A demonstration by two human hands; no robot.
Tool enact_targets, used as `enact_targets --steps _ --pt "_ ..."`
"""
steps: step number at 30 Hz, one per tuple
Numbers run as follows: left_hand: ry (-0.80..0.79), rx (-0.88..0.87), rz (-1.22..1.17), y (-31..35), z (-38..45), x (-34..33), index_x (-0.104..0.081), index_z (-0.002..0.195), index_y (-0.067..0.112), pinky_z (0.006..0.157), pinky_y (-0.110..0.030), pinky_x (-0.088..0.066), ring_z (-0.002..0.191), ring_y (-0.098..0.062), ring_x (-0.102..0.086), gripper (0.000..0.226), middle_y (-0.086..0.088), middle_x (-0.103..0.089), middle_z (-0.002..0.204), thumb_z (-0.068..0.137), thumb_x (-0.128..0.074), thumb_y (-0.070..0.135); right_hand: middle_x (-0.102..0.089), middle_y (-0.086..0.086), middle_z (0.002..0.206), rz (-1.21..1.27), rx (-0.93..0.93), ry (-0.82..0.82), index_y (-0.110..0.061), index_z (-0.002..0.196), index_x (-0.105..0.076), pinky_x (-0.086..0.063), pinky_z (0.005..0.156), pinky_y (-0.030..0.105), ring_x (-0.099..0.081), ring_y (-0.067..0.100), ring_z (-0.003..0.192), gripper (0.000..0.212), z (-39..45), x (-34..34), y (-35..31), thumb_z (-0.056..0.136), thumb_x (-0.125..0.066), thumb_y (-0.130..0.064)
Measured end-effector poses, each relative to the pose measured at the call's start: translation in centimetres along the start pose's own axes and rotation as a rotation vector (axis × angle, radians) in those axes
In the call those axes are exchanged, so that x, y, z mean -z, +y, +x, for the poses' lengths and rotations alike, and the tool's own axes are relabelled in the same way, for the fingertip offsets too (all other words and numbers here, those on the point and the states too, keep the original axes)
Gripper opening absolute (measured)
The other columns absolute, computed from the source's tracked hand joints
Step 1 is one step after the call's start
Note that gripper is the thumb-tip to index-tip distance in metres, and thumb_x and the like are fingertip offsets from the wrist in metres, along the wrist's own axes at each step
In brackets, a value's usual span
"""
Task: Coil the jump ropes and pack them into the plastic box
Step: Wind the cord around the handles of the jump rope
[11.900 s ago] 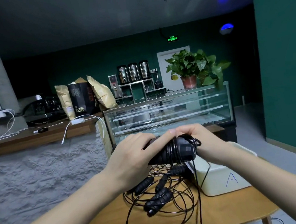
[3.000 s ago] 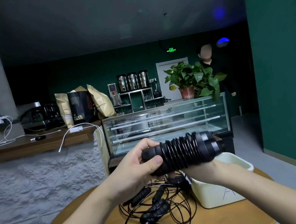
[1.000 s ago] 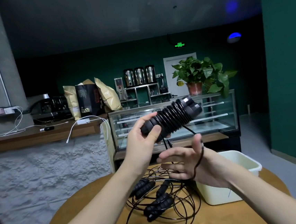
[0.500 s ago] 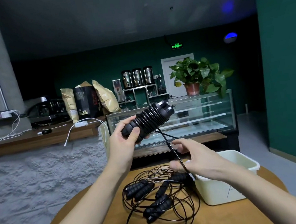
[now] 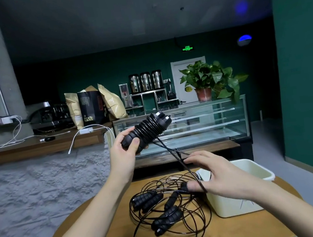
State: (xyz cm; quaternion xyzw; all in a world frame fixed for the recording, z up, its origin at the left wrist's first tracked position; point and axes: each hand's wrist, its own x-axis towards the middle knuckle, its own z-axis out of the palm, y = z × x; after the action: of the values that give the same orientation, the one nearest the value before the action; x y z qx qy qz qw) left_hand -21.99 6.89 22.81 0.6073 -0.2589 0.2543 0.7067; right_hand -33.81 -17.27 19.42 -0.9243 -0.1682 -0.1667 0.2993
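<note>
**Wound rope bundle held above the table**

On the round wooden table a loose tangle of black jump ropes sprawls just left of the white plastic box, whose front bears a faint drawn mark, unreadable here. The left hand clasps the coiled rope bundle by its lower end, tilted up-right. Its trailing cord runs down across the spread fingers of the right hand.
</note>
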Motion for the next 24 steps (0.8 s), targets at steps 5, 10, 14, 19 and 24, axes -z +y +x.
enact_targets --steps 5,10,14,19,24 --pt "0.027 0.025 -0.026 -0.3 0.3 -0.7 -0.070 0.111 0.035 0.089 -0.048 -0.058 0.111 -0.042 -0.066 0.035 -0.010 -0.069 0.118 0.097 -0.063 0.004 -0.071 0.004 0.085 0.594 -0.081 0.010 -0.026 0.112 -0.062 -0.034 0.044 0.025 -0.052 0.017 0.043 0.048 -1.0 -2.1 -1.7 0.101 -0.030 -0.061" --pt "0.007 0.089 -0.161 0.2 0.5 -0.1 -0.066 0.117 0.022 0.064 -0.029 -0.053 0.103 -0.050 -0.067 0.030 -0.020 -0.068 0.120 0.099 -0.058 0.000 -0.055 -0.007 0.055 0.542 -0.362 0.315 -0.025 0.084 -0.072 -0.031 0.048 0.020 -0.046 0.008 0.047 0.068 -0.3 -4.2 -0.6 0.101 -0.017 -0.062" --pt "-0.081 0.108 -0.225 1.6 -0.4 -0.6 -0.066 0.119 0.017 0.065 -0.025 -0.054 0.092 -0.039 -0.071 0.029 -0.010 -0.072 0.110 0.098 -0.058 -0.002 -0.063 -0.008 0.080 0.330 -0.432 0.252 -0.023 0.089 -0.071 -0.040 0.064 0.026 -0.055 0.010 0.073 0.053 0.3 -5.3 1.2 0.105 -0.027 -0.047" --pt "-0.199 0.088 -0.261 3.4 -1.5 -2.0 -0.064 0.122 0.013 0.067 -0.025 -0.054 0.094 -0.034 -0.069 0.030 -0.013 -0.071 0.113 0.097 -0.059 -0.001 -0.065 0.012 0.120 -0.214 -0.383 0.160 -0.029 0.148 -0.036 -0.047 0.087 0.037 -0.060 0.032 0.109 0.043 1.7 -6.7 2.6 0.105 -0.035 -0.028" --pt "-0.264 0.131 -0.209 3.3 -2.6 -3.2 -0.068 0.120 0.019 0.089 -0.049 -0.057 0.104 -0.042 -0.070 0.029 -0.015 -0.072 0.118 0.098 -0.061 0.003 -0.051 0.007 0.140 -0.079 -0.223 0.303 -0.018 0.155 -0.028 -0.037 0.110 0.026 -0.051 0.023 0.127 0.067 2.4 -6.4 0.6 0.093 -0.044 0.003"
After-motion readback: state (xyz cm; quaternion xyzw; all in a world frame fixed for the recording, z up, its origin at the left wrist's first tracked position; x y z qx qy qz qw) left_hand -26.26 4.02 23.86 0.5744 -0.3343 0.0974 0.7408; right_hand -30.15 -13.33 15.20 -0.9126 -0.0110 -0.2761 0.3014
